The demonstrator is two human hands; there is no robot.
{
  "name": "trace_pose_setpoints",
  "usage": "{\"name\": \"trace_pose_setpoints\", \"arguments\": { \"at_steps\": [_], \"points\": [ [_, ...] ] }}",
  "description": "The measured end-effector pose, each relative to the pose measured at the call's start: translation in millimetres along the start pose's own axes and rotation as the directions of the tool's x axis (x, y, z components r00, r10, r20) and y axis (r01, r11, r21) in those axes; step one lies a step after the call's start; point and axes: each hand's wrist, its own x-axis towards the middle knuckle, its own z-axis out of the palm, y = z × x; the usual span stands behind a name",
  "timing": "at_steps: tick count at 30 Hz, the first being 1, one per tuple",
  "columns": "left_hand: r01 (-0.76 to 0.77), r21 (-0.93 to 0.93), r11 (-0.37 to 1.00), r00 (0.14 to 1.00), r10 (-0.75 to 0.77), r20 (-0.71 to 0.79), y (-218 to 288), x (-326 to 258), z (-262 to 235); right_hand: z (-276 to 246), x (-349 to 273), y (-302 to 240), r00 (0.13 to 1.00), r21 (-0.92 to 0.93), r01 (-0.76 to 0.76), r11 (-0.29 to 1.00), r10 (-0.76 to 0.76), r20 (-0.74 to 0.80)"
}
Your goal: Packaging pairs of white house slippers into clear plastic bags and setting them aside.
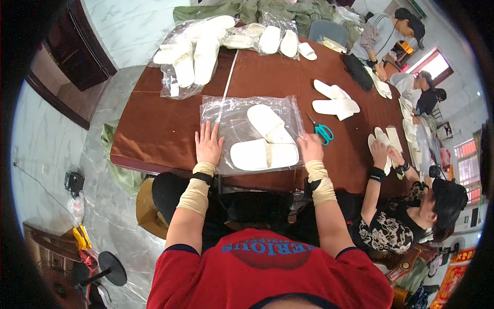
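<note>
A pair of cream-white slippers [250,155] lies inside a clear plastic bag [211,109] spread flat on the table before me. One slipper slants across the end of the other. My left hand [208,146] rests palm down on the bag's left side, open, its fingers stretched out. At the bag's right edge is my right hand [312,148], beside the slippers. Its fingertips are smeared, so whether they grip the plastic is unclear. Teal-handled scissors [323,133] lie just past the right hand.
The brown-covered table [154,123] carries bagged slippers [198,54] at the far left and an unbagged pair [337,100] right of the bag. A white tape strip [230,77] runs away from me. A co-worker [411,216] handles slippers at right; other people work farther back.
</note>
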Motion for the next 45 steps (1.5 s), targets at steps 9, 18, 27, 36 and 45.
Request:
{"name": "trace_pose_setpoints", "arguments": {
  "at_steps": [9,18,27,36,45],
  "points": [
    [-0.360,-0.191,0.913,0.931,0.364,-0.016,18.5,7.2,-43.4,10.6,21.9,84.8,0.992,-0.270,0.009,0.963,-0.042,-0.116],
    [-0.547,-0.420,0.724,0.773,0.630,0.080,30.5,6.8,-46.8,-19.2,-13.9,62.8,0.983,-0.183,-0.106,0.977,0.075,-0.170],
    [-0.460,-0.475,0.750,0.858,0.513,-0.020,25.9,43.1,-65.1,-34.2,-35.9,66.2,0.934,-0.379,-0.297,0.876,0.349,0.073],
    [-0.424,-0.494,0.759,0.897,0.425,-0.117,14.1,36.9,-65.1,-33.4,-50.8,62.0,0.907,-0.169,-0.397,0.902,0.414,0.080],
    [-0.421,-0.488,0.765,0.903,0.406,-0.142,15.9,39.6,-72.4,-55.6,-23.9,-136.5,0.853,-0.288,0.513,0.809,-0.445,0.271]
  ]
}}
